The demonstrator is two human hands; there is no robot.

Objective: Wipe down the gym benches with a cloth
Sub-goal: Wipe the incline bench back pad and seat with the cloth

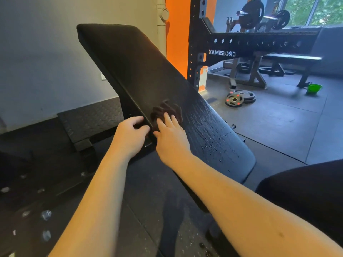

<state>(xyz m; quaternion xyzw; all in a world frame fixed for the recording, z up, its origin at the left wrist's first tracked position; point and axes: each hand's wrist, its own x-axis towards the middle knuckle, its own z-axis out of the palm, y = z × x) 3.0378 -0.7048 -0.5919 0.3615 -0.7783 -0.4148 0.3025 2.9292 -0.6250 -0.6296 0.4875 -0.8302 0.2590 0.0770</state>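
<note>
Mid-wipe: the dark cloth (165, 110) is pressed onto the inclined bench (137, 62) by the flat right hand (171, 139); the pad's edge is gripped by the left hand (130, 135). The droplets (220, 145) lower down should be swept next.

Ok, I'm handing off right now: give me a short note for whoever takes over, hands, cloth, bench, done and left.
Left hand grips the left edge of the inclined bench pad.
Right hand presses flat on the dark cloth, mid-pad by that edge.
Done: upper pad looks dry.
Left: droplets bead on the pad's lower right part; wipe there. The flat bench under the rack is unclear from here.
Green bucket sits on the floor beyond.
</note>
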